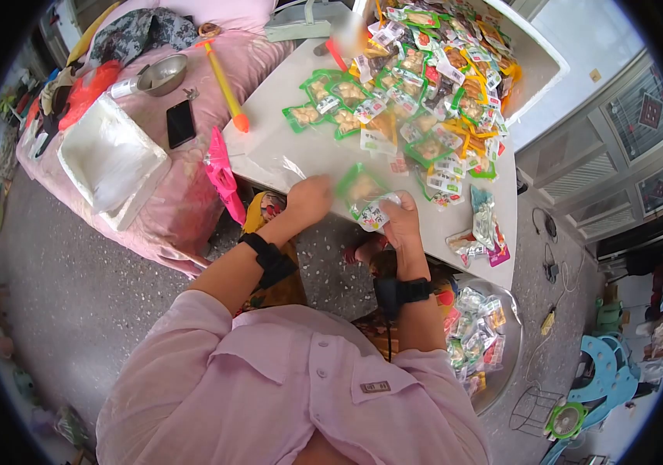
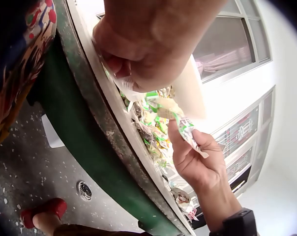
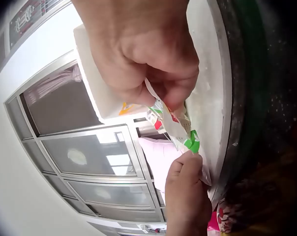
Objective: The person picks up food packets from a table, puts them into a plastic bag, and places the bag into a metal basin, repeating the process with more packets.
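Observation:
My right hand (image 1: 402,220) pinches a snack packet (image 1: 362,191) by its white printed end, over the table's front edge. The packet has a clear window, green edges and pale food inside; in the left wrist view the right hand (image 2: 200,160) holds it between thumb and fingers. To its left, my left hand (image 1: 310,200) has curled fingers, with a piece of clear plastic film (image 3: 206,175) at them. From the right wrist view, that left hand (image 3: 189,187) is close by the packet's green corner (image 3: 193,141). Its fingertips are partly hidden.
Many similar packets (image 1: 424,85) spill from a white foam box (image 1: 537,58) across the table (image 1: 262,116). A metal basin (image 1: 511,341) of packets stands low at the right. A pink-covered bed at the left bears a foam tray (image 1: 107,159) and phone (image 1: 181,124).

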Action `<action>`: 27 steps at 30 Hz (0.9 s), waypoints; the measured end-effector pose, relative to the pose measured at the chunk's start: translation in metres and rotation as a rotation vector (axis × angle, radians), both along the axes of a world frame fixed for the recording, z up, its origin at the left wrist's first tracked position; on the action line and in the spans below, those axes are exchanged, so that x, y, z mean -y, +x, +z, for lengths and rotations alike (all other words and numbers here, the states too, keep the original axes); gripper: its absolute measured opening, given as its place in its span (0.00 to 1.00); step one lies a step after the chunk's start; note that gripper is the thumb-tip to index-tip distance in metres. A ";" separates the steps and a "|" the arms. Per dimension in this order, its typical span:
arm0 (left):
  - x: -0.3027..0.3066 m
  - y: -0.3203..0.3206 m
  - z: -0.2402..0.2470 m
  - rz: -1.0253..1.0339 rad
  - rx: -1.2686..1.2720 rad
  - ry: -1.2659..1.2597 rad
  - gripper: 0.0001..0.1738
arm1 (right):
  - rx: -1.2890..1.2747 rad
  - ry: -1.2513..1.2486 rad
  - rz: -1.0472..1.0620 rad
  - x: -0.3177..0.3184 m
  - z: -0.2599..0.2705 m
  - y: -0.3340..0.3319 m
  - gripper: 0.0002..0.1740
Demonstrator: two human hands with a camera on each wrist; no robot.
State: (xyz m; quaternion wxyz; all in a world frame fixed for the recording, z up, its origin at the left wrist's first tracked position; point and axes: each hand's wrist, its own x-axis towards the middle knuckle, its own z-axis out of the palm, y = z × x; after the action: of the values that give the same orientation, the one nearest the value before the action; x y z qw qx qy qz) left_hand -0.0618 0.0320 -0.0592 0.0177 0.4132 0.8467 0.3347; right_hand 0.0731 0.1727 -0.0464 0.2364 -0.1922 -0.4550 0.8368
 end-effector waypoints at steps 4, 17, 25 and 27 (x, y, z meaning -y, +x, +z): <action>0.002 0.004 0.005 0.019 0.014 0.054 0.08 | 0.100 -0.029 0.053 -0.001 0.000 -0.006 0.11; 0.008 0.019 0.009 -0.082 0.020 0.165 0.07 | 0.061 -0.137 0.050 0.010 0.002 -0.026 0.15; 0.015 0.017 0.017 -0.132 -0.069 0.062 0.07 | 0.690 0.628 0.367 0.001 0.033 -0.017 0.15; 0.015 0.021 0.019 -0.191 -0.126 0.062 0.06 | 0.676 0.594 0.489 0.001 0.043 -0.012 0.13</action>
State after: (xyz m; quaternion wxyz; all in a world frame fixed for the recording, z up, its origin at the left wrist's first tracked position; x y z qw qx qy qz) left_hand -0.0413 0.0174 -0.0407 -0.0166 0.5126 0.7922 0.3306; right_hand 0.0612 0.1719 -0.0032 -0.0821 -0.2644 -0.7557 0.5935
